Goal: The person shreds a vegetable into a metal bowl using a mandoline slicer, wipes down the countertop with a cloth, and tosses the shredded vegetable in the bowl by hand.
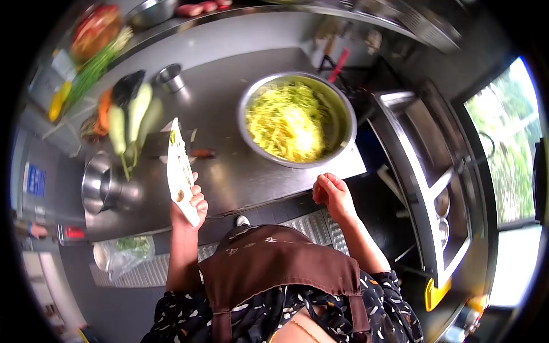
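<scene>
My left hand (195, 201) is closed round the lower end of a long white slicer board (182, 171), held tilted up over the steel worktop. The board has a round hole near my fingers and slots along its face. Beside it on the worktop lies a knife (201, 153) with a brown handle. My right hand (331, 193) is curled closed just in front of the bowl; whatever its fingers may hold is hidden. A large steel bowl (349, 123) holds a heap of yellow-green shreds (289, 120).
Pale long vegetables (140, 108) and a carrot (104, 111) lie on the left. Steel bowls (98, 183) stand at the worktop's left end, and a small steel cup (170, 78) sits at the back. On the right is a metal-framed unit (412, 171).
</scene>
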Motion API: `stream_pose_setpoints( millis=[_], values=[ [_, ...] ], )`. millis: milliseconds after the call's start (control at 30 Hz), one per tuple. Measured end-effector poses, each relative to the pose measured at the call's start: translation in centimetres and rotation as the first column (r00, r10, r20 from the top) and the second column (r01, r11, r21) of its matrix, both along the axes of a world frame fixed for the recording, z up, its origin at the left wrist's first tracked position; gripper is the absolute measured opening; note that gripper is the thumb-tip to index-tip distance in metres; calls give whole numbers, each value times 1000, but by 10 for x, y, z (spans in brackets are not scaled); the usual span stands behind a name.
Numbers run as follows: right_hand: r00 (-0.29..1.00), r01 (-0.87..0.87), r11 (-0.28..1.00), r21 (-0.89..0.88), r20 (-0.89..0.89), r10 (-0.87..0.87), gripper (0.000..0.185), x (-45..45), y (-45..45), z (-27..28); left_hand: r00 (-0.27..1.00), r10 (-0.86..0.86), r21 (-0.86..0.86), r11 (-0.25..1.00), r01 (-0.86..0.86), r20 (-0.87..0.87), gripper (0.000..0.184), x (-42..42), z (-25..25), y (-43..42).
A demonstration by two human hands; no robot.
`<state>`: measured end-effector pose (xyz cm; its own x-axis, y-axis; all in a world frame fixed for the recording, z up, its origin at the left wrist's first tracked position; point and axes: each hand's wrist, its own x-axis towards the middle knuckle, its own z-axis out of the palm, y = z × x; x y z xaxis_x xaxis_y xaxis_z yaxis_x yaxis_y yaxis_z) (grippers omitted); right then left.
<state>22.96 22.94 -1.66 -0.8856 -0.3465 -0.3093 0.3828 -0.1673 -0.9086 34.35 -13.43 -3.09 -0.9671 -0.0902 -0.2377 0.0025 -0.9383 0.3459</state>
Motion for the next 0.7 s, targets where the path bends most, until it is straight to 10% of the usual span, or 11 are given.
stream_pose_setpoints(
  millis=[133, 233, 300, 367, 400, 433, 533, 700],
  values=[
    [904, -150, 947, 284, -349, 248, 28, -58, -92, 30, 991, 130, 59, 990, -131, 16, 41, 26, -18, -70],
    [917, -109, 978, 179, -362, 168, 27, -119, -139, 53, 949, 266, 30, 961, -275, 171, 36, 36, -10, -105],
    [390, 526, 517, 676, -731, 560, 32, -168, -155, 17, 914, 312, -9, 947, -321, 260, 34, 40, -8, -125],
    [211, 674, 397, 623, -678, 705, 30, -161, -195, 35, 892, 342, -55, 938, -341, 294, 33, 45, 0, -138],
    [394, 371, 661, 652, -755, 524, 30, -161, -219, 15, 874, 357, -98, 934, -345, 329, 33, 46, -1, -144],
    [631, 200, 473, 858, -482, 608, 31, -139, -250, 26, 865, 369, -119, 929, -349, 342, 33, 48, -8, -150],
    [253, 185, 513, 838, -545, 799, 33, -119, -316, -29, 812, 475, -277, 875, -397, 339, 34, 50, -19, -153],
    [132, 134, 334, 933, -351, 927, 28, -108, -377, -107, 601, 656, -582, 731, -357, 456, 28, 72, -42, -153]
  ],
)
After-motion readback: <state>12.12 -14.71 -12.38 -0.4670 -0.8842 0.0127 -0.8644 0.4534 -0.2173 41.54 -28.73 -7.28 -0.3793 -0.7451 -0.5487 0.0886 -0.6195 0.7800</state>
